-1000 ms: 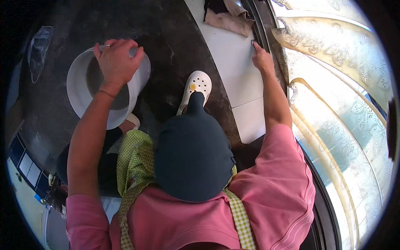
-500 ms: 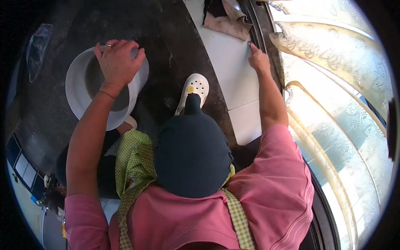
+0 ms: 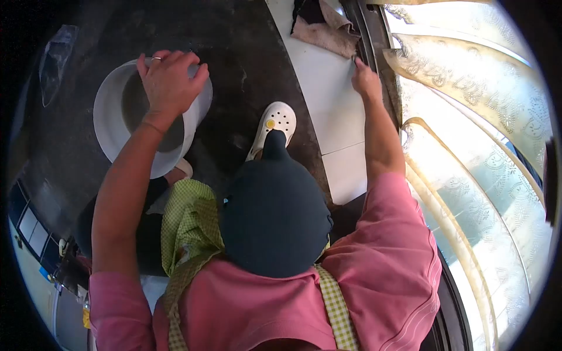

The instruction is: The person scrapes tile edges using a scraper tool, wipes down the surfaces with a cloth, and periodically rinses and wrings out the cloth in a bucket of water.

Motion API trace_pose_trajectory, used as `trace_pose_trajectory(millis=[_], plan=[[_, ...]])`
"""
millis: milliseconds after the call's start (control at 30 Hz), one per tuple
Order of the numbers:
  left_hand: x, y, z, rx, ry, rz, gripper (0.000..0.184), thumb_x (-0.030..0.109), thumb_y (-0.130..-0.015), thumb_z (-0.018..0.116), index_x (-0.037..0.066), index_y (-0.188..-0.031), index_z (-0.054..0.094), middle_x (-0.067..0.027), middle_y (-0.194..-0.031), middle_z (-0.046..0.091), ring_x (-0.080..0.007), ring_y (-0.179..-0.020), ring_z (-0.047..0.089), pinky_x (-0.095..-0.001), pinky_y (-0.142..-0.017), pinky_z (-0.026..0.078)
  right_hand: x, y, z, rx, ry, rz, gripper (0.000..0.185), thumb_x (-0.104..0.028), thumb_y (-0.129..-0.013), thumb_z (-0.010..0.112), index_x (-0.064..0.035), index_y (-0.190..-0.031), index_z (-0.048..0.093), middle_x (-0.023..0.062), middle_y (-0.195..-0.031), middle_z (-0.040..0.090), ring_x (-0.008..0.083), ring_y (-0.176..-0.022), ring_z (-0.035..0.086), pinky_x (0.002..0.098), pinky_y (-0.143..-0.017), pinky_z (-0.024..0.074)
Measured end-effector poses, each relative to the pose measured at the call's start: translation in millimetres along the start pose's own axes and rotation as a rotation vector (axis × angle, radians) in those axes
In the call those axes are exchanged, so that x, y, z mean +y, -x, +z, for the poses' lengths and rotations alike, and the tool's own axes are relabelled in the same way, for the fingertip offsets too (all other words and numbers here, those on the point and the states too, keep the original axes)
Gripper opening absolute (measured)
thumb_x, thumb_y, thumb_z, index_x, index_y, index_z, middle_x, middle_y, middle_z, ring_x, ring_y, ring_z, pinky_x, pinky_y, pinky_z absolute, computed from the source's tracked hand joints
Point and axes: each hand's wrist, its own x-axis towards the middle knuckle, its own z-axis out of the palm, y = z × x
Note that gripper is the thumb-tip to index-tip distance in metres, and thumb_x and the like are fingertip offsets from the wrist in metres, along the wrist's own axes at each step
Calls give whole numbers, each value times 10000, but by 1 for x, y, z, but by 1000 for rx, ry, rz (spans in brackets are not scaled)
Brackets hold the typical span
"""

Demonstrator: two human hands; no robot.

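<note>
A white bucket (image 3: 107, 120) with murky water in it stands on the dark floor to the left. My left hand (image 3: 171, 85) is closed over its far rim, a ring on one finger. Out to the right, my right hand (image 3: 367, 83) is closed, fingertips against the dark door track (image 3: 364, 41). A small dark bit shows at those fingertips, too little to name. Just beyond them lies a crumpled brownish-pink cloth (image 3: 324, 36), partly dark, on the white tiles next to the track.
White floor tiles (image 3: 333, 111) run between the dark floor (image 3: 234, 64) and the track. Translucent patterned curtain strips (image 3: 468, 82) hang along the right side. A clear plastic bag (image 3: 57, 64) lies at far left. My white clog (image 3: 280, 120) is planted in the middle.
The view has shifted slightly. Both hands keep nearly the same places, the left on the bucket's rim and the right at the track near the cloth.
</note>
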Motion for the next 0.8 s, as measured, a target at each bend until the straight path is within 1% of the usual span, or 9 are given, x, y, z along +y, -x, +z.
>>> trace_pose_trajectory(millis=[33, 67, 133, 167, 200, 267, 333, 533, 800], plan=[[0, -2, 0, 9, 4, -5, 155, 329, -778, 616, 185, -810, 661, -7, -877, 654, -246, -966, 557, -531, -989, 217, 26, 5, 20, 58, 9, -66, 375, -205, -872, 380, -239, -1233, 479, 190, -1002, 612, 406, -935, 576, 504, -802, 456], [0, -1, 0, -6, -6, -2, 158, 331, -778, 615, 183, -812, 660, -5, -875, 654, -248, -968, 556, -528, -987, 221, 25, 31, 11, -7, 16, 23, 380, -201, -877, 371, -245, -1241, 473, 187, -999, 613, 407, -927, 579, 507, -799, 458], [-3, -2, 5, -16, -11, 1, 162, 333, -778, 614, 181, -814, 659, -2, -874, 654, -249, -969, 556, -524, -984, 224, 60, 71, 22, -122, 54, 86, 397, -225, -884, 369, -274, -1264, 471, 228, -1031, 596, 399, -963, 573, 497, -829, 451], [-5, -2, 8, -3, -14, 13, 161, 334, -777, 614, 185, -820, 658, 0, -872, 654, -251, -971, 556, -519, -982, 229, 83, 92, 31, -136, 49, 107, 400, -237, -887, 373, -279, -1274, 467, 243, -1014, 598, 405, -946, 579, 502, -822, 451], [-6, 0, 10, 6, -18, 27, 161, 336, -776, 614, 189, -826, 657, 3, -870, 653, -252, -973, 555, -514, -979, 233, 84, 105, 29, -146, 50, 118, 400, -237, -887, 373, -279, -1274, 467, 243, -1014, 598, 405, -946, 579, 502, -822, 451], [-5, 1, 10, 20, -35, 39, 155, 337, -773, 617, 199, -831, 656, 5, -867, 653, -248, -977, 556, -508, -974, 239, 77, 119, 18, -202, 79, 240, 392, -246, -896, 371, -268, -1275, 469, 236, -998, 607, 406, -943, 580, 502, -819, 450], [-7, 3, 8, 38, -56, 58, 150, 338, -770, 620, 208, -836, 655, 7, -864, 654, -244, -980, 556, -502, -968, 246, 78, 118, 16, -218, 48, 227, 378, -278, -906, 362, -280, -1266, 478, 227, -1017, 604, 388, -962, 577, 482, -835, 448], [-3, 3, 4, 9, -87, 8, 148, 344, -766, 623, 217, -837, 654, 5, -906, 656, -223, -1004, 556, -493, -964, 251, 78, 120, 12, -219, 120, 200, 408, -231, -888, 366, -295, -1282, 454, 214, -1011, 611, 379, -936, 589, 468, -831, 457], [-4, 3, 2, -62, -140, -1, 163, 350, -789, 605, 211, -862, 650, 12, -961, 648, -233, -1050, 531, -516, -977, 239, 94, 121, 35, -110, 89, 111, 406, -225, -884, 378, -288, -1281, 443, 220, -901, 630, 396, -821, 611, 491, -729, 477]])
